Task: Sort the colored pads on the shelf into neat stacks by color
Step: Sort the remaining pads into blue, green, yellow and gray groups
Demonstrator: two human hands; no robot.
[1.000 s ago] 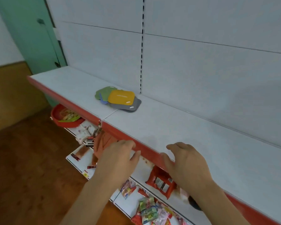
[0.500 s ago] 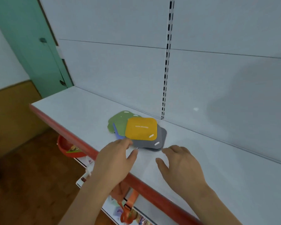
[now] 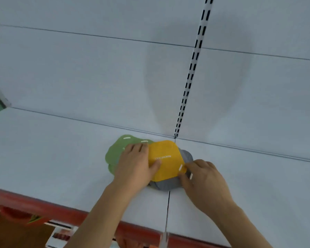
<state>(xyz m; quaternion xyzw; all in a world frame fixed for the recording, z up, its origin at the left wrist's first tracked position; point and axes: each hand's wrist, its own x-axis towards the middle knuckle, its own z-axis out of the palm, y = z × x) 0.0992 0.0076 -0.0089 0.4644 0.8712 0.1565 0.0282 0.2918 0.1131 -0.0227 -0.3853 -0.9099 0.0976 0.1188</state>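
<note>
A loose pile of pads lies on the white shelf point(image 3: 52, 158) near the back panel. The yellow pad point(image 3: 166, 156) is on top, green pads point(image 3: 115, 151) stick out to the left, and grey pads point(image 3: 186, 155) show underneath at the right and front. My left hand point(image 3: 134, 165) rests flat across the green pads, its thumb pressing the yellow pad's left part. My right hand point(image 3: 202, 178) pinches the yellow pad's near right corner between thumb and forefinger. Whatever lies under my left hand is hidden.
The shelf has a red front edge point(image 3: 43, 206) and a seam running toward me below the pile. A slotted black-and-white upright point(image 3: 191, 68) runs up the back panel behind the pads. Lower shelves with packaged goods point(image 3: 61, 235) show at the bottom left.
Both hands moved forward from the shelf's front onto the pile. The left hand now covers the green and blue pads, the right has taken the yellow pad's corner. The view came closer.
</note>
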